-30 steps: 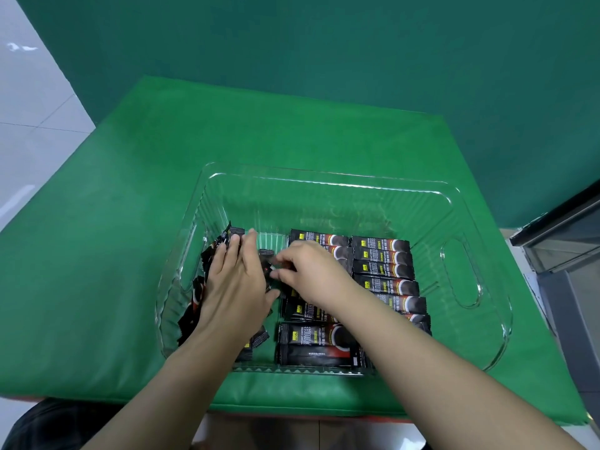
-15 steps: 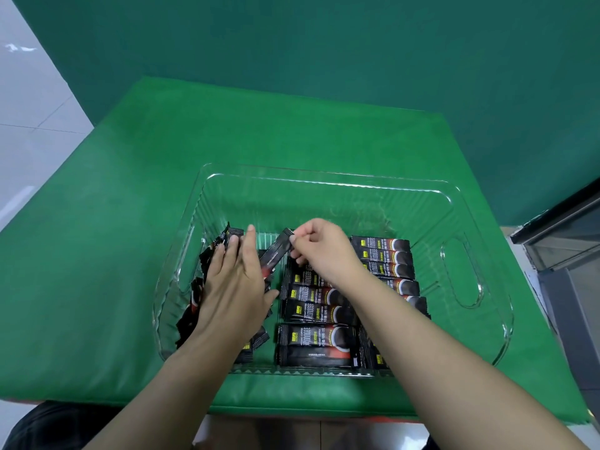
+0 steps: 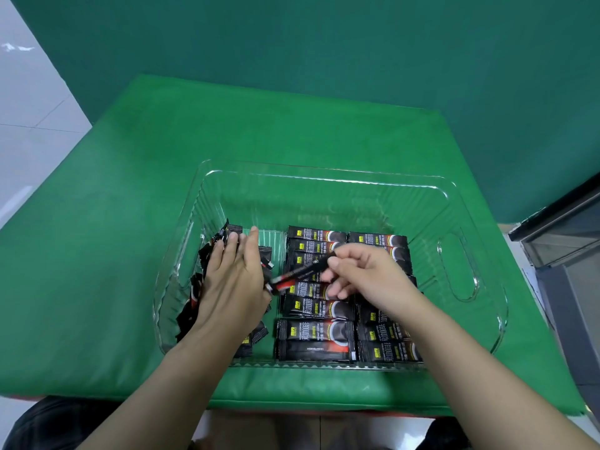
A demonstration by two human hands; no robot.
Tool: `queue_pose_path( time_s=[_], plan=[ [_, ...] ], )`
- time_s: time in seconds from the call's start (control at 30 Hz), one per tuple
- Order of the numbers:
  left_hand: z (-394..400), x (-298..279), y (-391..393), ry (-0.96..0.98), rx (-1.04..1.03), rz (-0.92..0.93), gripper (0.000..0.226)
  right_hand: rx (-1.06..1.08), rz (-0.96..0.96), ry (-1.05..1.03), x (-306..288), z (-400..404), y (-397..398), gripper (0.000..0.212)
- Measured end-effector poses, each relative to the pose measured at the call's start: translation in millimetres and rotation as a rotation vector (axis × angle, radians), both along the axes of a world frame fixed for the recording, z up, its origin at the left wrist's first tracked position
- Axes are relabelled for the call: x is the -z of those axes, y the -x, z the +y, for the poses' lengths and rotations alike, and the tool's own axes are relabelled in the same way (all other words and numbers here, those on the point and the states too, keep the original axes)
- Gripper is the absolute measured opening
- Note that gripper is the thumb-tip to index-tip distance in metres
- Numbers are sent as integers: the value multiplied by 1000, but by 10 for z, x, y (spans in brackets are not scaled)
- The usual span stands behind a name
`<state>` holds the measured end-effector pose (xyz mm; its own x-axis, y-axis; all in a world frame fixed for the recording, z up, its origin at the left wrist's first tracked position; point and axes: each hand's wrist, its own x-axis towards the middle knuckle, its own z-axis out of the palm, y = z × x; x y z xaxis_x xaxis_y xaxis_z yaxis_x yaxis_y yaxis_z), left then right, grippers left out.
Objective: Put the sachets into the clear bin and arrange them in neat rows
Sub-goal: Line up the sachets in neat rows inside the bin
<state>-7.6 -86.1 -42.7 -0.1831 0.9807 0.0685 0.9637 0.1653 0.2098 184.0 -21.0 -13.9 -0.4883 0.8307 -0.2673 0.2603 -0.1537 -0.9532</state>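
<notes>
Sachet point(image 3: 302, 271) in the right hand point(image 3: 367, 277) is the piece now in work: thumb and fingers pinch its far end, and it hangs tilted above the rows, its lower end close beside the left hand point(image 3: 232, 280). The left hand lies flat, with straight fingers, on the loose pile point(image 3: 207, 254) at the left side of the bin point(image 3: 324, 177), and it presses this pile down.

Two rows point(image 3: 344, 319) of sachets already lie side by side in the middle and the right part of the bin, their long sides parallel to the near wall. One sachet in the near corner of the left row shows its dark back side. The far part of the bin floor is bare.

I judge that the step in hand is to move one sachet from the pile to a row. The next move asks to turn the sachet level, parallel with the others, and to lay it flat in line with its neighbours. The pile is still large, so much of the task remains.

The bin stands on a counter point(image 3: 130, 190) with a green cover.
</notes>
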Motion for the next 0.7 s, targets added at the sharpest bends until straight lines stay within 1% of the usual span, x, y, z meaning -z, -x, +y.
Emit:
queue_pose_path(
  time_s=[0.07,0.17,0.37,0.53,0.63,0.7],
  plan=[
    [4,-11,-1,10,0,5,100,49,82,1,-5,-14,-77,4],
    [6,-12,-1,18,1,33,99,72,132,-42,-35,-56,-132,13],
    [6,-50,-18,34,-2,42,96,112,8,-156,5,-84,-118,14],
    [16,-63,-22,61,-3,64,94,79,-36,-239,21,-82,-136,20],
    [16,-62,-24,62,-4,65,94,111,-17,-242,40,-72,-166,27],
    [11,-64,-24,64,-5,65,94,138,-49,-283,24,-69,-172,22]
  ],
)
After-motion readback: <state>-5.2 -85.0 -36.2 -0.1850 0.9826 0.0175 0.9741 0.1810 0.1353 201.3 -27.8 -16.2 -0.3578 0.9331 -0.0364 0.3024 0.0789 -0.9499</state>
